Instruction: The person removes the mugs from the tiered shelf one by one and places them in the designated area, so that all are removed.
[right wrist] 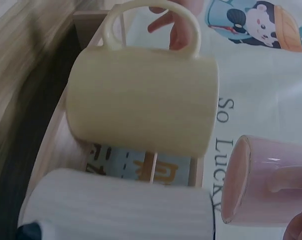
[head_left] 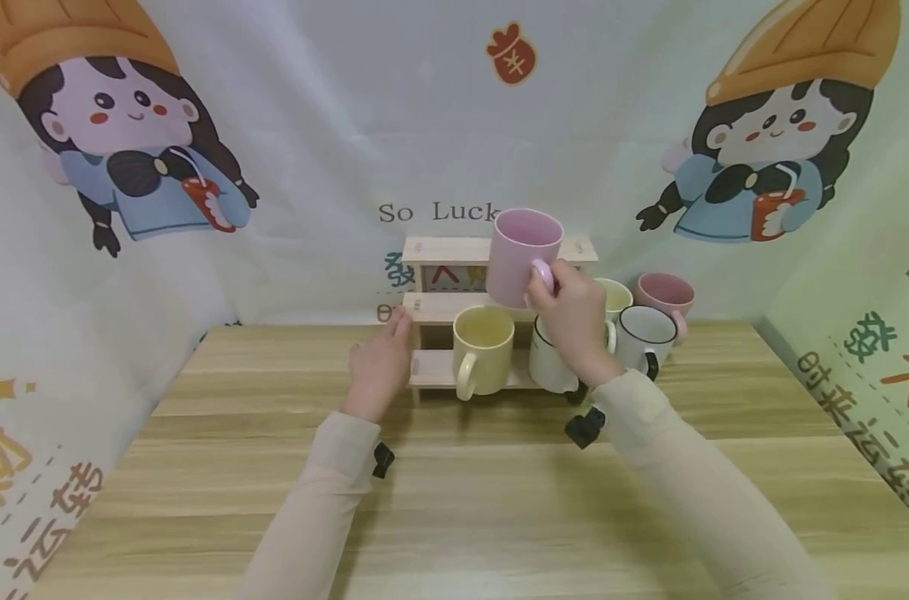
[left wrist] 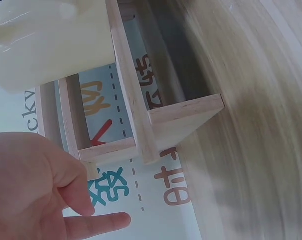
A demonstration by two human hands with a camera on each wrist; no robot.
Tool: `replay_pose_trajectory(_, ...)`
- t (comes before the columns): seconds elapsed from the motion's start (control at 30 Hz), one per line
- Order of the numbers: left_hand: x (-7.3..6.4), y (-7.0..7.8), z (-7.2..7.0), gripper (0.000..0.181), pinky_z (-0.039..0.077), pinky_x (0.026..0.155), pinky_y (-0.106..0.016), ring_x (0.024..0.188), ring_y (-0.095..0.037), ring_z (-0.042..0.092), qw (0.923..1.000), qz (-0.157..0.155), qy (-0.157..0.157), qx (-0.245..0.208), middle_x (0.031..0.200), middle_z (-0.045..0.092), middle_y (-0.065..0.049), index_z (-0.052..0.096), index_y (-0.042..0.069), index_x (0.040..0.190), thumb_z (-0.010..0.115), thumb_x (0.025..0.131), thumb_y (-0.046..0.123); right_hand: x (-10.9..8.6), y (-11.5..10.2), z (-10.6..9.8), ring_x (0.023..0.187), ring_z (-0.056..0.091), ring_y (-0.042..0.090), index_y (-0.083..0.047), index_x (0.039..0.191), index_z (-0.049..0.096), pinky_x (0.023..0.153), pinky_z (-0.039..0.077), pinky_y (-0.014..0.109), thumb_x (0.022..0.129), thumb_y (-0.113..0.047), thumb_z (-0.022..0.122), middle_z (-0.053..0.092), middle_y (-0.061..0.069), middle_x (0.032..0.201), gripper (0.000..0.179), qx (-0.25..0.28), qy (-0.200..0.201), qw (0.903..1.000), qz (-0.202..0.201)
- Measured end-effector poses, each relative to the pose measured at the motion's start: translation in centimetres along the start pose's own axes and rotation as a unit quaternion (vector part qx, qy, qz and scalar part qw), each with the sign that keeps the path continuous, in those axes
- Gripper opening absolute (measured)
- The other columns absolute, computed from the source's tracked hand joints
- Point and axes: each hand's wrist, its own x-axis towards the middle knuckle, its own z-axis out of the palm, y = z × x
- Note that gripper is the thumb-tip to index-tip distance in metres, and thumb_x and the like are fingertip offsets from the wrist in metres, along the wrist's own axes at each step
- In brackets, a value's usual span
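Note:
My right hand (head_left: 574,317) grips a pink mug (head_left: 520,262) by its handle, upright in front of the top tier of a small wooden three-tier rack (head_left: 435,307). In the right wrist view the pink mug (right wrist: 270,185) hangs apart from the rack. At the rack's left end is my left hand (head_left: 379,367), its fingertips right at the middle tier's end. A yellow mug (head_left: 484,354) stands on the bottom tier with its handle toward me. Beside it on that tier is a white mug with a dark rim (head_left: 550,358), partly hidden by my right hand.
Right of the rack stand another dark-rimmed white mug (head_left: 645,333), a deeper pink mug (head_left: 667,292) and a pale yellow-green mug (head_left: 615,297). They sit close together on the wood-grain table (head_left: 454,500). A printed cloth (head_left: 334,125) hangs behind the table.

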Motion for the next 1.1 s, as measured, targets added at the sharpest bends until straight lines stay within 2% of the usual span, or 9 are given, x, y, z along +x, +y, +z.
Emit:
replay_pose_trajectory(0.1, 0.0, -0.1, -0.1, 0.057, 0.056, 0.076, -0.046, 0.067, -0.025, 0.059, 1.0000, 0.002, -0.001, 0.003, 0.160, 0.019, -0.001, 0.022, 0.013, 0.151, 0.042, 0.098, 0.009, -0.3, 0.9, -0.7, 0.049, 0.046, 0.023, 0.002, 0.066, 0.055, 0.046, 0.031, 0.026, 0.087, -0.013, 0.060, 0.055, 0.014, 0.055, 0.026, -0.011, 0.018, 0.9998, 0.005)
replay_pose_trajectory(0.37, -0.1, -0.1, 0.3, 0.053, 0.055, 0.069, -0.043, 0.061, -0.024, 0.054, 0.9999, 0.005, 0.011, 0.003, 0.159, 0.022, -0.002, 0.025, 0.014, 0.151, 0.037, 0.100, 0.010, -1.1, 2.9, -3.3, 0.049, 0.045, 0.022, 0.003, 0.066, 0.055, 0.046, 0.031, 0.026, 0.086, -0.013, 0.061, 0.054, 0.015, 0.055, 0.027, -0.026, 0.038, 0.9988, 0.016)
replay_pose_trajectory(0.63, 0.0, 0.1, 0.1, 0.054, 0.054, 0.068, -0.041, 0.060, -0.023, 0.055, 1.0000, 0.002, 0.006, 0.000, 0.159, 0.021, -0.002, 0.023, 0.014, 0.151, 0.036, 0.099, 0.008, -1.6, 4.6, -5.6, 0.054, 0.046, 0.025, 0.004, 0.066, 0.054, 0.052, 0.028, 0.027, 0.086, -0.014, 0.061, 0.055, 0.018, 0.058, 0.028, -0.045, 0.050, 0.9963, 0.053)
replay_pose_trajectory(0.8, 0.1, -0.1, 0.1, 0.054, 0.054, 0.066, -0.040, 0.060, -0.023, 0.055, 1.0000, 0.001, 0.005, 0.000, 0.160, 0.020, -0.002, 0.022, 0.013, 0.151, 0.037, 0.099, 0.008, -2.2, 5.9, -6.6, 0.053, 0.042, 0.021, 0.005, 0.065, 0.051, 0.050, 0.028, 0.017, 0.086, -0.009, 0.061, 0.053, 0.018, 0.057, 0.027, -0.058, 0.047, 0.9961, 0.047)
replay_pose_trajectory(0.97, 0.2, -0.1, 0.1, 0.057, 0.055, 0.071, -0.043, 0.066, -0.026, 0.057, 1.0000, 0.000, 0.005, 0.000, 0.160, 0.020, -0.002, 0.021, 0.014, 0.152, 0.038, 0.098, 0.006, -2.8, 7.1, -8.0, 0.051, 0.039, 0.017, 0.006, 0.065, 0.051, 0.048, 0.024, 0.013, 0.085, -0.007, 0.061, 0.054, 0.018, 0.056, 0.026, -0.076, 0.054, 0.9943, 0.051)
replay_pose_trajectory(1.1, 0.0, 0.1, 0.1, 0.056, 0.055, 0.076, -0.047, 0.077, -0.032, 0.062, 1.0000, 0.001, 0.004, -0.005, 0.160, 0.020, -0.003, 0.022, 0.014, 0.152, 0.038, 0.098, 0.007, -3.2, 8.0, -9.1, 0.052, 0.036, 0.007, 0.006, 0.065, 0.054, 0.049, 0.023, 0.011, 0.085, -0.007, 0.060, 0.056, 0.018, 0.056, 0.025, -0.084, 0.062, 0.9927, 0.060)
